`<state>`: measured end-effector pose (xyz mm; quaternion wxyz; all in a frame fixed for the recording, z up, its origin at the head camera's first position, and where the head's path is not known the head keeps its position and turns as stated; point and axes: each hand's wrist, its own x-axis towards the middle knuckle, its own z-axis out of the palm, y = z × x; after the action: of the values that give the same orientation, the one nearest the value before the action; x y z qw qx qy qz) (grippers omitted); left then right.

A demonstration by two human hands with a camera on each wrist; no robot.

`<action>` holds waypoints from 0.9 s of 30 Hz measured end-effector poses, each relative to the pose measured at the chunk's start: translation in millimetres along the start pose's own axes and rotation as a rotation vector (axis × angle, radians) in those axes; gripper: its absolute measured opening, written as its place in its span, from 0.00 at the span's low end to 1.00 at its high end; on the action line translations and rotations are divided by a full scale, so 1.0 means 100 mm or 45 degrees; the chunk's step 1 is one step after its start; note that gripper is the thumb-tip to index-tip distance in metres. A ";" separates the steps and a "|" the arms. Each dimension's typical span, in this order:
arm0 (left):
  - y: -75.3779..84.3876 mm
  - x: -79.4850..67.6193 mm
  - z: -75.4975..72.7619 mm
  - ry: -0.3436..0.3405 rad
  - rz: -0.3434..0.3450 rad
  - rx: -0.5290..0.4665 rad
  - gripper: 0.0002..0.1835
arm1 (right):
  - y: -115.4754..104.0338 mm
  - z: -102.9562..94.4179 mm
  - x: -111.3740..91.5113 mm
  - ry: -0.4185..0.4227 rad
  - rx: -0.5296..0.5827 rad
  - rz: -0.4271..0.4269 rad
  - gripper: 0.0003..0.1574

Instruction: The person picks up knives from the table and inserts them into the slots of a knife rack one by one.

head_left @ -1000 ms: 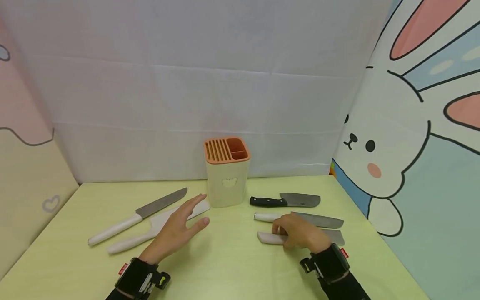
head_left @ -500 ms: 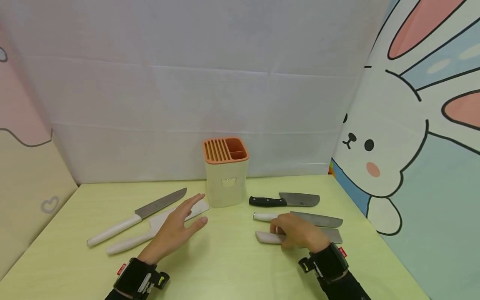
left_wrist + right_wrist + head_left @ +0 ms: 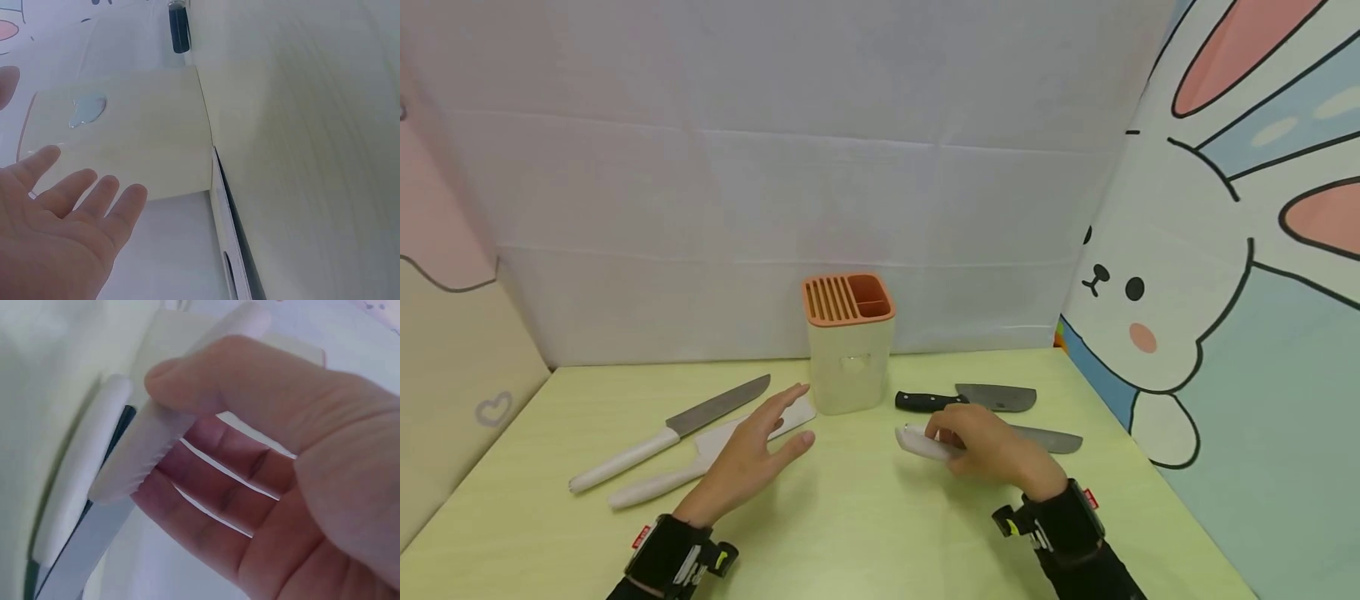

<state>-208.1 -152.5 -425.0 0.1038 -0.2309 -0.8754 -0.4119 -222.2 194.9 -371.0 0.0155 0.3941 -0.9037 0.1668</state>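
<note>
My right hand [image 3: 996, 446] pinches the pale handle [image 3: 925, 444] of a knife between thumb and fingers, just above the table. In the right wrist view that knife's handle [image 3: 147, 447] has ridges near the blade. Beside it lies another white-handled knife [image 3: 1048, 439], its handle mostly covered by my hand in the head view. A black-handled knife [image 3: 925, 402] lies just behind. My left hand [image 3: 741, 467] has its fingers extended and holds nothing. It is over a white cleaver [image 3: 655, 487], partly hiding it. Beyond the cleaver is a white-handled knife [image 3: 625, 458].
A cream knife block [image 3: 850, 367] with an orange slotted top [image 3: 848, 300] stands at the table's back, between the two groups of knives. Behind it hangs a white cloth [image 3: 737, 192]. A rabbit-printed panel [image 3: 1157, 325] borders the table [image 3: 850, 533] on the right.
My right hand has lifted the nearest pale-handled knife off the table and carried it slightly back and left, over the neighbouring knife. My left hand has stayed nearly still.
</note>
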 end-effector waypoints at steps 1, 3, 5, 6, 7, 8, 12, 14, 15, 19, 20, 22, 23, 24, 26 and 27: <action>0.00 0.01 0.00 0.001 0.005 -0.010 0.35 | -0.03 -0.03 0.02 0.015 0.011 -0.005 0.21; 0.01 0.03 0.00 0.009 0.014 -0.033 0.35 | -0.07 -0.09 0.07 0.047 0.040 -0.019 0.19; 0.03 0.06 -0.01 0.018 0.018 -0.055 0.35 | -0.10 -0.13 0.10 0.075 0.073 -0.037 0.19; 0.03 0.07 -0.01 0.022 0.018 -0.067 0.35 | -0.12 -0.15 0.12 0.085 0.089 -0.044 0.19; 0.04 0.09 -0.01 0.026 0.015 -0.077 0.35 | -0.13 -0.16 0.13 0.099 0.104 -0.051 0.19; 0.05 0.10 -0.02 0.033 0.013 -0.085 0.35 | -0.14 -0.18 0.15 0.113 0.117 -0.051 0.20; 0.10 0.15 -0.04 0.049 0.033 -0.104 0.34 | -0.17 -0.20 0.20 0.173 0.167 -0.048 0.19; 0.13 0.18 -0.05 0.055 0.055 -0.109 0.35 | -0.19 -0.21 0.23 0.207 0.196 -0.035 0.19; 0.15 0.19 -0.05 0.058 0.063 -0.107 0.35 | -0.20 -0.22 0.24 0.222 0.212 -0.028 0.20; 0.20 0.22 -0.07 0.081 0.083 -0.101 0.35 | -0.25 -0.25 0.31 0.298 0.290 -0.015 0.21; 0.22 0.24 -0.07 0.088 0.089 -0.099 0.34 | -0.26 -0.26 0.33 0.318 0.322 -0.023 0.22; 0.24 0.26 -0.08 0.100 0.107 -0.102 0.34 | -0.28 -0.27 0.36 0.351 0.388 -0.038 0.23; 0.24 0.27 -0.09 0.103 0.115 -0.101 0.34 | -0.30 -0.27 0.37 0.367 0.423 -0.049 0.23; 0.25 0.28 -0.10 0.107 0.122 -0.102 0.34 | -0.31 -0.28 0.38 0.380 0.454 -0.056 0.23; 0.26 0.30 -0.10 0.110 0.134 -0.104 0.34 | -0.34 -0.28 0.39 0.400 0.503 -0.062 0.24; 0.26 0.31 -0.11 0.111 0.136 -0.104 0.33 | -0.36 -0.29 0.40 0.414 0.511 -0.064 0.24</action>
<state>-222.2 -136.6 -389.2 0.1541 -0.2633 -0.8390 -0.4506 -226.7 153.0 -326.9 0.0860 0.3796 -0.8281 0.4034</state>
